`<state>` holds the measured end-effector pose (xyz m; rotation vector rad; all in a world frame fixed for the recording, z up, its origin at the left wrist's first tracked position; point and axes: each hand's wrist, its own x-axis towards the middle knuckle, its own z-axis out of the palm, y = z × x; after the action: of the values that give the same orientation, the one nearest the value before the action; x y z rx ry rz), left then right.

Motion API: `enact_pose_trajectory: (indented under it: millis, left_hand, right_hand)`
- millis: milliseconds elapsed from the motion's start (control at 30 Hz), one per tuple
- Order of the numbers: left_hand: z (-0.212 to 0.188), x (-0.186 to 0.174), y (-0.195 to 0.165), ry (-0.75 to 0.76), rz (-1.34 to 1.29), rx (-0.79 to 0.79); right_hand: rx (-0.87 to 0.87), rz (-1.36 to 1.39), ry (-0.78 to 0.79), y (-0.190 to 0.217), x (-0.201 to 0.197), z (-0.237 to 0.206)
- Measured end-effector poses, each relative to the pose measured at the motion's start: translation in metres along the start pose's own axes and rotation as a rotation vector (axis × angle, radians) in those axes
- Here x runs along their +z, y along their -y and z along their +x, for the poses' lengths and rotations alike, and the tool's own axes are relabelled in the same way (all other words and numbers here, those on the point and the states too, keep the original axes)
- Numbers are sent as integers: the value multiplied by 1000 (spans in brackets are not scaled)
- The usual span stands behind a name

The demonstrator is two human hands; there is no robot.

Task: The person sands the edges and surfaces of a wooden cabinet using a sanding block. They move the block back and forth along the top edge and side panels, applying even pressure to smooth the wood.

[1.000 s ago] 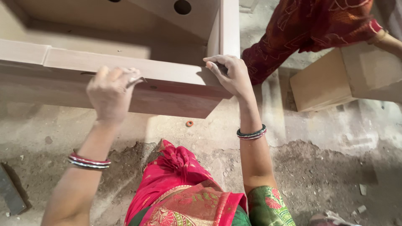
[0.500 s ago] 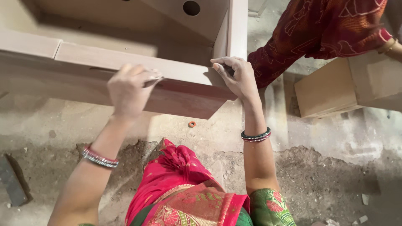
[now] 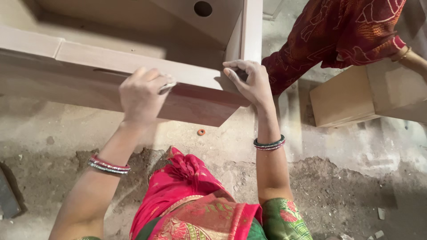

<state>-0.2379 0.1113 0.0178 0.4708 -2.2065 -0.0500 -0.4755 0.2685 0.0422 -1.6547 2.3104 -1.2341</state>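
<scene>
Nearest to me is my own lap — pink and red cloth (image 3: 187,200) over my knees, with a green patterned sleeve (image 3: 284,220) at the right, and bare dusty floor (image 3: 356,186) around them. A small orange ring (image 3: 201,132) lies on the floor just beyond my knees, under the near edge of the wooden frame (image 3: 195,95).

My left hand (image 3: 142,95) is curled over the top of the frame's near rail, fingers closed around a small flat grey piece (image 3: 165,87) pressed against the wood; I cannot tell just what it is. Compared with a second ago this hand sits a little further right along the rail and lower in my view, so the rubbing stroke seems to be travelling toward the corner. My right hand (image 3: 251,82) grips that corner where the near rail meets the upright side board (image 3: 251,31) — fingers wrapped over the edge, bracing it, much as before.

Beyond the rail is the panel with a round hole (image 3: 203,8). Far right, another person in dark red patterned clothing (image 3: 338,35) stands beside a pale wooden box (image 3: 356,95).
</scene>
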Motion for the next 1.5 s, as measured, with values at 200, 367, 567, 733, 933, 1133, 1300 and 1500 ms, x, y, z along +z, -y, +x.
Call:
enact_pose_trajectory:
  millis: [200, 367, 567, 733, 933, 1133, 1300, 1500]
  left_hand:
    - [6, 12, -22, 40, -159, 83]
    - [-2, -4, 5, 12, -31, 15]
    - [3, 25, -39, 18, -155, 85]
    - [3, 8, -9, 45, -102, 95]
    - [-12, -4, 28, 104, 15, -17]
    - [11, 31, -61, 87, -220, 176]
    - [27, 57, -101, 108, -225, 254]
    - [6, 19, -34, 79, -178, 134]
  right_hand:
    - [-118, -12, -49, 0, -1, -3]
    - [13, 0, 2, -3, -1, 1]
    - [-26, 44, -1, -4, -1, -2]
    - [-48, 9, -14, -2, -1, -1]
    - [-55, 31, -15, -5, -1, 0]
    - [-16, -30, 20, -1, -2, 1]
    - [-50, 5, 24, 2, -4, 2]
    - [-103, 25, 12, -9, -1, 0]
